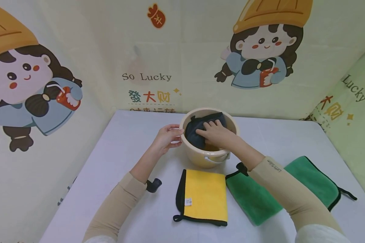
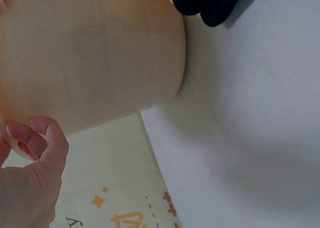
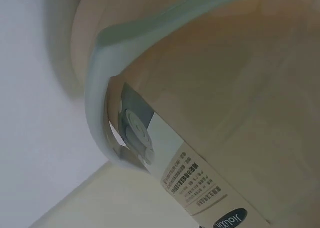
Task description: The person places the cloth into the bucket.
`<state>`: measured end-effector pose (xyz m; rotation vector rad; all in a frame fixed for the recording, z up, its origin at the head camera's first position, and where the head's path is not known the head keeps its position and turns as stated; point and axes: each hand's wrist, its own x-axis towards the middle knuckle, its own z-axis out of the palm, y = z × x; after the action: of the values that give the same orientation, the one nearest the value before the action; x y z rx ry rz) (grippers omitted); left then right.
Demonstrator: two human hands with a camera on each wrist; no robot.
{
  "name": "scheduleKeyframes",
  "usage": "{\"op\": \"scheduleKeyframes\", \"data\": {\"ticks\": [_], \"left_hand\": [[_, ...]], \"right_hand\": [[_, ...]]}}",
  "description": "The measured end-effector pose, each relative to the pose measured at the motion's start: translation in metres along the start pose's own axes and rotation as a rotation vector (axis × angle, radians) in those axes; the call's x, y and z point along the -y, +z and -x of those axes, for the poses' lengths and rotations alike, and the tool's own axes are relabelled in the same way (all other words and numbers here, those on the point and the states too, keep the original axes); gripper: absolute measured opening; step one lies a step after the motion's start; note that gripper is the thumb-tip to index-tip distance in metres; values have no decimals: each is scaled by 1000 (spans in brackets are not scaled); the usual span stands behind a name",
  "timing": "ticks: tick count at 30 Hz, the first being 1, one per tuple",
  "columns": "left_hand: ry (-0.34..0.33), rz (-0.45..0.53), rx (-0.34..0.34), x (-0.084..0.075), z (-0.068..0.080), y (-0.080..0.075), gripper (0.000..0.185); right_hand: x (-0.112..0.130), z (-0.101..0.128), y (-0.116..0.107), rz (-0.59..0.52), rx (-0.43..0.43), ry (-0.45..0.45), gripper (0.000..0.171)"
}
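A beige plastic bucket stands on the white table, with a dark grey cloth inside it. My left hand grips the bucket's left rim, thumb on top and fingers round the outside. My right hand reaches into the bucket and presses its fingers down on the dark cloth. In the left wrist view, the curled fingers of my left hand lie beside the bucket's wall. The right wrist view is filled by the bucket's side, its pale handle and a printed label.
A yellow cloth with a black border lies flat in front of the bucket. A green cloth lies to its right, partly under my right forearm. The table is enclosed by walls printed with cartoon figures.
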<state>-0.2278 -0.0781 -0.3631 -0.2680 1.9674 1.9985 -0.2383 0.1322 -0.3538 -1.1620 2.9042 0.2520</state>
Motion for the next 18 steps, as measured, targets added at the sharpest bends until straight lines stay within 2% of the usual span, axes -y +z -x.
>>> {"op": "scheduleKeyframes", "data": {"ticks": [7,18], "left_hand": [[2,-1,-3,0,1,0,37],[11,-1,-5,1,2,2,37]], "right_hand": [[0,-2,3,30,22,-34,43],[1,-4,3,66,106,-41,44]]}}
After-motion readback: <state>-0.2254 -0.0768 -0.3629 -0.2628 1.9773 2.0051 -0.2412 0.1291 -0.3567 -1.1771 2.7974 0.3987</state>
